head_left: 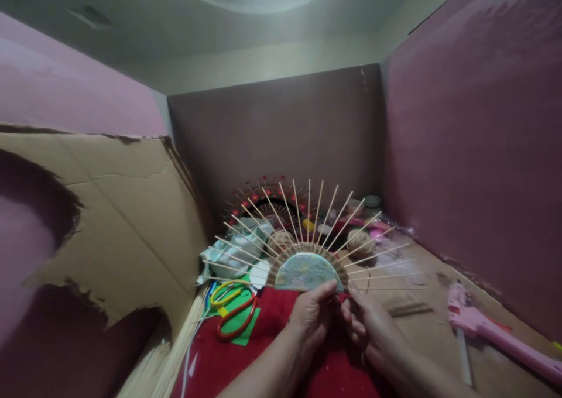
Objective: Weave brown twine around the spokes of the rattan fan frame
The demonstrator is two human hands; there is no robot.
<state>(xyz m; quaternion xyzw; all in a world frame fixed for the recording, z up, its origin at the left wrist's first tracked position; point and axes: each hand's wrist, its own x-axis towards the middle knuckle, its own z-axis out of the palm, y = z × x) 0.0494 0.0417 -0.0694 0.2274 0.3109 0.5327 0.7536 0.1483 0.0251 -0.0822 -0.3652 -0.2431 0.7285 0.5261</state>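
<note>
While upright, fan [307, 271] atop hands [312, 319] [374, 328].

2 hands [312, 319] | 2 stick fans [307, 272] | 2 twine balls [360, 243] — 1 glue gun [478, 325]

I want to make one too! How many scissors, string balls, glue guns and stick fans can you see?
Scissors: 2, yellow-handled and orange-handled
String balls: 2
Glue guns: 1
Stick fans: 2, the held fan and one behind
Total: 7

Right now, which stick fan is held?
The near fan with the blue half-disc, between left hand and right hand; the red-beaded fan stands behind.
</note>
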